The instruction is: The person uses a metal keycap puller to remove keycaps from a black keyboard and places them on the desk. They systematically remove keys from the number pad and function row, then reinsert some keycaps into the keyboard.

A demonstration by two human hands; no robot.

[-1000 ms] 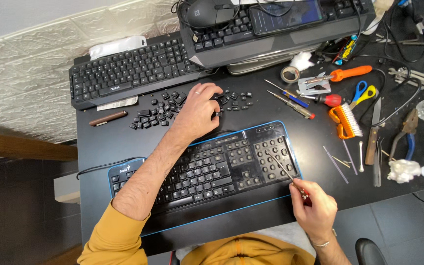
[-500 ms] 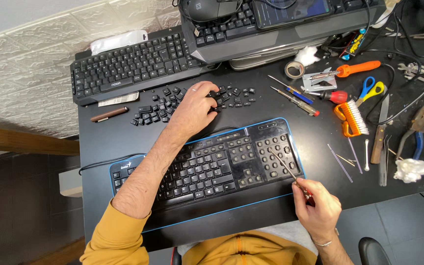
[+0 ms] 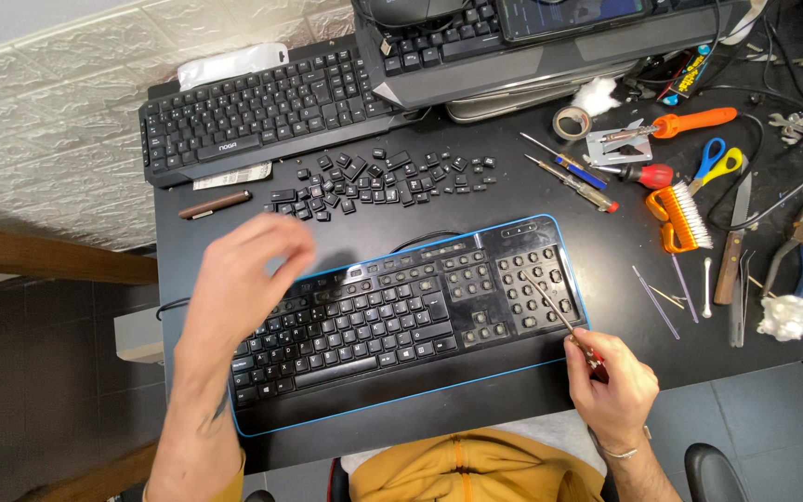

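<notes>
The black keyboard with the blue rim [image 3: 401, 325] lies flat and a little slanted in the front part of the black desk [image 3: 606, 232], directly before the person, so both hands can reach it without stretching. Many of its keycaps are off on the right side, mostly in the number block, where the bare sockets show. The removed small black keycaps [image 3: 378, 177] lie in a loose heap behind it, near but not touching, between this keyboard and a second black keyboard [image 3: 253, 112] that rests further back on the desk. I think the heap is kept there so the caps stay together and out of the working area.

The right hand [image 3: 611, 381] is at the front right corner of the keyboard, closed around the handle of a thin metal tool with a dark red grip [image 3: 555, 311]. The tool is held like a pen, and its tip points up and left into the number block, seemingly touching a socket there.

The left hand [image 3: 248, 274] hovers above the left part of the keyboard. It is blurred, the fingers look loosely spread, and I cannot tell if a keycap is between them.

To the right, the orange brush [image 3: 680, 214], the screwdrivers [image 3: 573, 181] and the scissors with blue and yellow handles [image 3: 717, 163] lie spread out, well apart from the keyboard.
</notes>
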